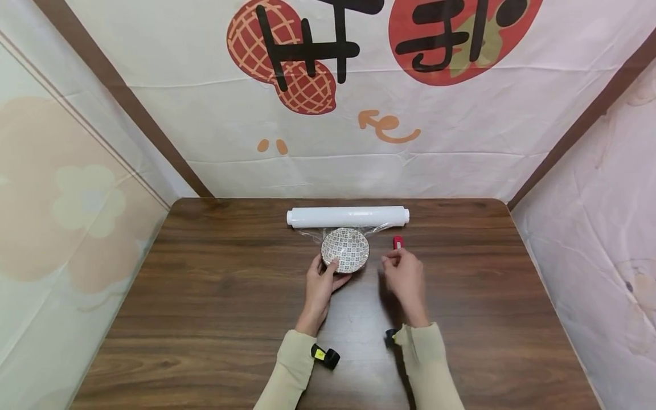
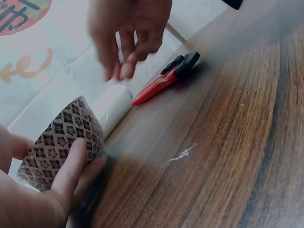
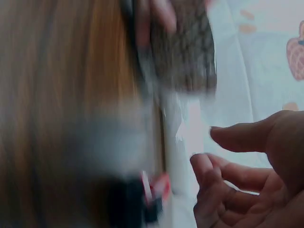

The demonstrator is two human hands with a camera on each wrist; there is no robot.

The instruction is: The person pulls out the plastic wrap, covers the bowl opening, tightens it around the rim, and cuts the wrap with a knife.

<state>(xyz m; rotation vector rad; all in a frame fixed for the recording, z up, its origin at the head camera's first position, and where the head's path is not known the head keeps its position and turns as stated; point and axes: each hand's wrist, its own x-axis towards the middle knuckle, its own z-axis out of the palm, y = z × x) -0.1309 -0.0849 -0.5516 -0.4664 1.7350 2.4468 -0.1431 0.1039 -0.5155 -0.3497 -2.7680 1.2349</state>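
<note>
My left hand grips a small patterned bowl, the thumb at its near rim and the fingers around its side. In the left wrist view, the bowl is tilted, with a shiny clear film along its edge. My right hand hovers right of the bowl, its fingers bent loosely. Thumb and fingertips stand apart with nothing visible between them in the right wrist view. Just beyond that hand lies a red and black utility knife. Behind the bowl rests a white roll of cling film, with loose clear film at its front.
A small crumpled scrap of clear film lies on the brown wooden table. Printed cloth walls stand behind and at both sides of the table. Blur hides detail in the right wrist view.
</note>
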